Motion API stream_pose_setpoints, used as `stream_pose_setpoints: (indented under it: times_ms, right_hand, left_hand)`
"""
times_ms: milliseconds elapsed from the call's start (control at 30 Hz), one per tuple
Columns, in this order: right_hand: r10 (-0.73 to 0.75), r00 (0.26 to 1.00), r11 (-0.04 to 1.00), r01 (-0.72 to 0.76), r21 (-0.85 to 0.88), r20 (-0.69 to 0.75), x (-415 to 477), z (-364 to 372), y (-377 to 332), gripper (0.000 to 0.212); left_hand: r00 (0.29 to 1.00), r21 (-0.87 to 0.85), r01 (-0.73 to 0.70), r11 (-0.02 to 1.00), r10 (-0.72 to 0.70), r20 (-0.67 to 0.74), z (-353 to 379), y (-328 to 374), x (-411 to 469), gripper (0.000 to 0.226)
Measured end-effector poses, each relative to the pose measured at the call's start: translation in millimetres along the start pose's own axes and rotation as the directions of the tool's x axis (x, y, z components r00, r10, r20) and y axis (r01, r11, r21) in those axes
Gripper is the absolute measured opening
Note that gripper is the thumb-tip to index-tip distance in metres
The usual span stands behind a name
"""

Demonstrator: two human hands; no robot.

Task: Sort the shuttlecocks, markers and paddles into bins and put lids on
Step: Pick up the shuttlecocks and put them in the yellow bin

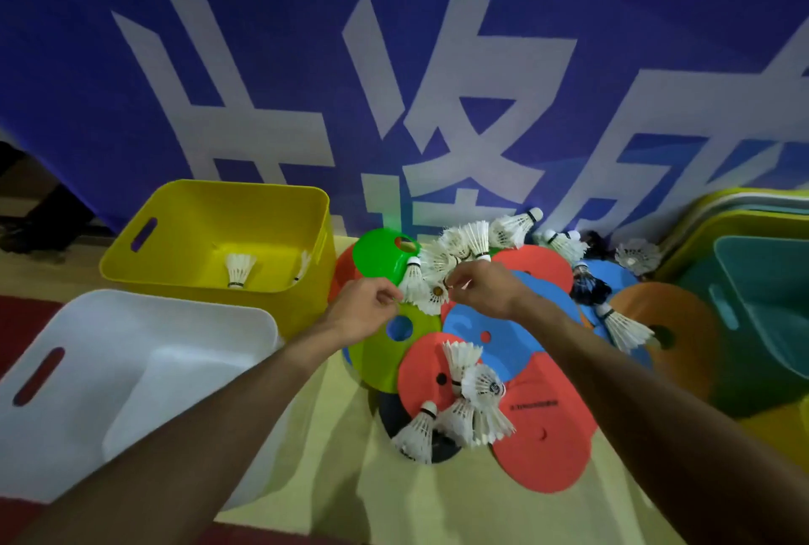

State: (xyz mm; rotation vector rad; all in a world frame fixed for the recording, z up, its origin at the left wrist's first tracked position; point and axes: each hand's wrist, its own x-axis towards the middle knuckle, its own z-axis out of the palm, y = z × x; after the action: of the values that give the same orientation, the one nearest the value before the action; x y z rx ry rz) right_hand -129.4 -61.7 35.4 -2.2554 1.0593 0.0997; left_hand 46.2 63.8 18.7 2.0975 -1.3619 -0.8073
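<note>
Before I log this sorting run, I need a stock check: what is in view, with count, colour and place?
yellow bin: one, far left, open, at least two white shuttlecocks inside
white bin: one, near left, open, looks empty
teal bin: one, far right, partly cut off
lids: a stack, yellow-green and pale, behind the teal bin; count unclear
marker discs: about a dozen, red, blue, green, orange, heaped centre
loose shuttlecocks: roughly fifteen, mostly white, at least one dark, scattered over the discs
banner: one, blue with white characters, behind
left hand: pinching a white shuttlecock
right hand: fingers closed in the shuttlecock cluster
</note>
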Motion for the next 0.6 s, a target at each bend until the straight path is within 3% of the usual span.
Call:
stream_pose_setpoints:
  times_ms: [100,200,333,600]
  right_hand:
    - [0.03,0.996,0.999,-0.027,-0.031,0.088,-13.3,15.4,27.5,0.006]
    - [0.051,0.988,0.996,-0.04,-0.078,0.146,-25.5,31.7,52.4,0.026]
    - [0.052,0.978,0.998,-0.048,-0.027,0.203,-40.8,48.2,72.1,0.031]
    - [0.024,0.991,0.998,-0.016,-0.055,0.135,-49.9,65.0,87.9,0.026]
  left_hand:
    - [0.996,0.045,0.006,0.999,-0.01,0.085,32.1,1.1,-6.5,0.017]
    - [0.986,0.107,0.007,0.994,-0.025,0.163,59.1,4.7,-10.7,0.021]
    - [0.955,0.192,-0.107,0.976,0.047,0.294,84.6,13.4,-11.1,0.042]
    - [0.947,0.24,-0.064,0.969,-0.016,0.321,120.8,19.3,1.4,0.046]
